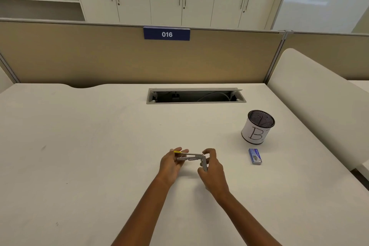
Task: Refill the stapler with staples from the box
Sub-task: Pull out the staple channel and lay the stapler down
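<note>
A small metal stapler with a yellow tip is held above the white desk, swung open at its hinge. My left hand holds its left end, fingers around the yellow-tipped part. My right hand grips the hinge end, with one arm of the stapler pointing down through its fingers. The blue box of staples lies flat on the desk to the right of my hands, untouched.
A mesh pen cup with a white label marked "B" stands behind the staple box. An open cable slot is set in the desk further back. A beige partition runs along the far edge, and a white curved divider closes the right side.
</note>
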